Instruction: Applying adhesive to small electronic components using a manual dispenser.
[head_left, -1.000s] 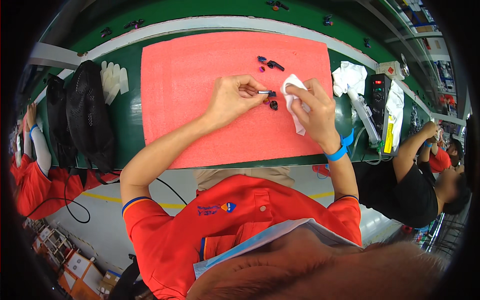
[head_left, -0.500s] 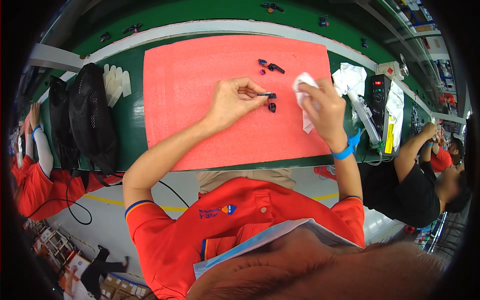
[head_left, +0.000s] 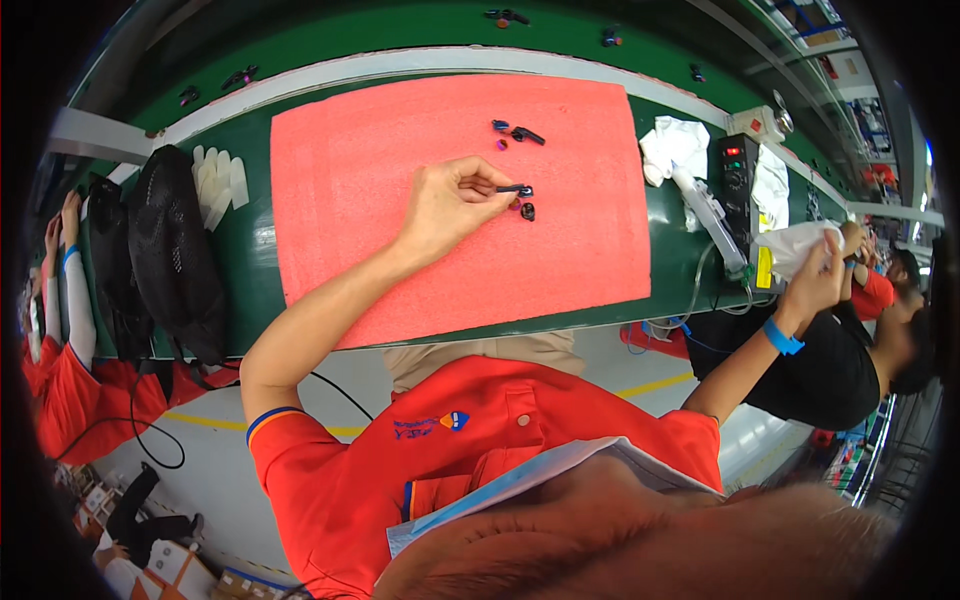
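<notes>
Above the pink foam mat (head_left: 340, 230), my left hand (head_left: 450, 205) pinches a small dark earbud-like piece (head_left: 522, 191) by its thin stem. Just below that piece lies another small black part (head_left: 528, 212) with a purple bit beside it. Farther up the mat rest a black stemmed piece (head_left: 527, 135), a small blue-black part (head_left: 500, 125) and a purple tip (head_left: 502, 145). My right hand (head_left: 815, 282) is off the mat, at the far right, with its fingers closed on a white cloth (head_left: 785, 245).
Right of the mat are a crumpled white cloth (head_left: 675, 148), a white pen-like tool (head_left: 710, 215) with a tube, and a black control box (head_left: 736, 190). Finger cots (head_left: 220, 185) and a black mesh bag (head_left: 172, 255) lie left. Small parts (head_left: 510, 18) sit on the green belt (head_left: 400, 35) beyond.
My right hand has swung away from the mat to the far right, carrying the white cloth. My left hand still pinches the earbud-like piece in nearly the same place over the mat.
</notes>
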